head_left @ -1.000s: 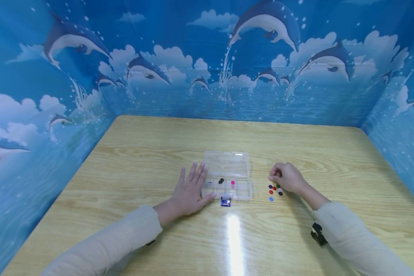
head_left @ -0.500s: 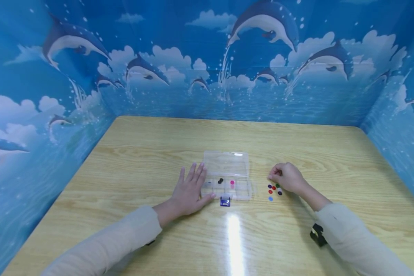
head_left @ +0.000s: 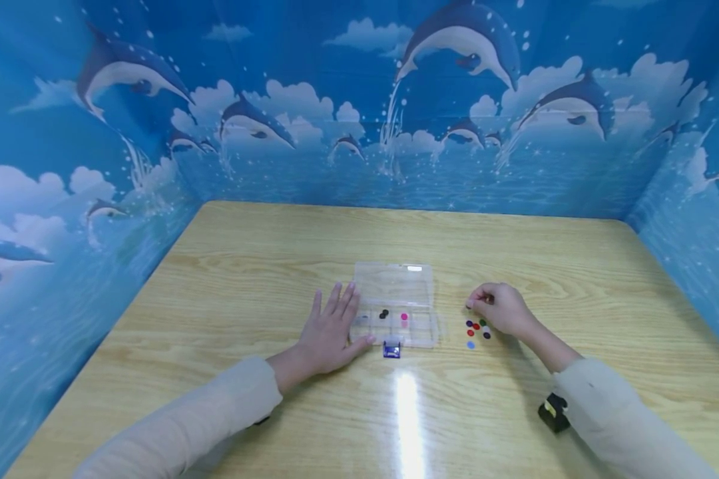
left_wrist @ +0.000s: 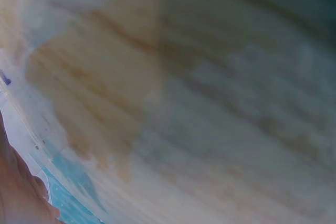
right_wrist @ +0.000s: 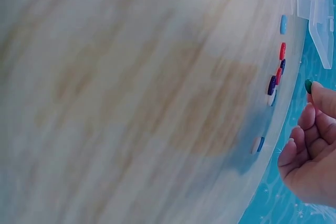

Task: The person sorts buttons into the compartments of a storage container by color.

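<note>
My left hand (head_left: 329,331) lies with spread, straight fingers along the left edge of a clear plastic compartment box (head_left: 422,327). The box's lid (head_left: 393,283) is folded back, and a blue latch (head_left: 391,350) sits at its front. Inside are black buttons (head_left: 383,314) and a pink button (head_left: 404,317) in separate compartments. To the right of the box, my right hand (head_left: 500,309) pinches a small green button (right_wrist: 308,86) between thumb and finger. Just in front of that hand, several loose buttons lie on the table, among them a red button (head_left: 471,333) and a light blue button (head_left: 471,345).
The wood-grain table (head_left: 263,253) has a dolphin-print curtain (head_left: 359,166) behind it and at its sides. A bright light reflection runs down the tabletop in front of the box. In the right wrist view, one white-and-blue button (right_wrist: 258,145) lies apart from the others.
My right hand stays nearly in place, its fingertips shifting slightly so that a button now shows at the thumb tip. The left hand and the box have not moved.
</note>
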{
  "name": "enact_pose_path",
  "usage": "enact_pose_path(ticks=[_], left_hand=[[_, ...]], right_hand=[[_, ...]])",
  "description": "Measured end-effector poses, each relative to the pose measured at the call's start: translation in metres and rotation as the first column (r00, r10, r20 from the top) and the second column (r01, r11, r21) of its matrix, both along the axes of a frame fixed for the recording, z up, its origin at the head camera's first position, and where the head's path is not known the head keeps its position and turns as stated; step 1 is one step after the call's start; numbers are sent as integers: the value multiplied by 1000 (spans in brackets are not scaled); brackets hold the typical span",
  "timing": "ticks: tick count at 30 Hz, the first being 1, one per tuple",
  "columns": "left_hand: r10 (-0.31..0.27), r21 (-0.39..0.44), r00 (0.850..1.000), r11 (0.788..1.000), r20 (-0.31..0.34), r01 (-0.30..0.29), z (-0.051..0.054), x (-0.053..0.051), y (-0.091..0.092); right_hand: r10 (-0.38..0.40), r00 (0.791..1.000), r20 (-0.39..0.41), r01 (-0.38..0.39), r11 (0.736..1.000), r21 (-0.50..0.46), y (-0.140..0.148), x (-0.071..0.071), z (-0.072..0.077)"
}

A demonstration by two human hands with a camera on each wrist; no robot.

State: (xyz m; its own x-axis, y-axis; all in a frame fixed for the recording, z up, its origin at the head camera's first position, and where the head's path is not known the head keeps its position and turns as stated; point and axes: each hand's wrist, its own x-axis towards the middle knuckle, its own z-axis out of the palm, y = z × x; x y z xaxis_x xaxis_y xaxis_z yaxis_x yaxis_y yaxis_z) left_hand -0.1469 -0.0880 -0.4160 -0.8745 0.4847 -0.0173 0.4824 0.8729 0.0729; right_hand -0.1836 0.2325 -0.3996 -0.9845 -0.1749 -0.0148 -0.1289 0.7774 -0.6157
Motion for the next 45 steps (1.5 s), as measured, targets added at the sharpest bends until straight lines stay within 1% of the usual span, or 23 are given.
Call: enact_pose_path(ticks=[8, 17, 25, 35, 45], left_hand=[[-2, -10, 1000, 1000, -8, 2, -2, -1, 0], [1, -12, 1000, 1000, 9, -1, 1, 1, 0], [4, -6, 1000, 1000, 17, -4, 0, 1, 0], [7, -2, 1000, 1000, 15, -7, 0, 0, 0], [6, -9, 1000, 1000, 10, -6, -1, 0, 0]], right_hand=[[-35, 999, 25, 36, 999, -41, -1, 3, 2], [-30, 999, 34, 32, 997, -63, -1, 6, 2], [-19, 999, 41, 22, 996, -81, -8, 6, 4], [-73, 992, 101, 86, 987, -138, -15, 7, 6], [-93, 991, 98, 109, 980, -168, -20, 7, 6]])
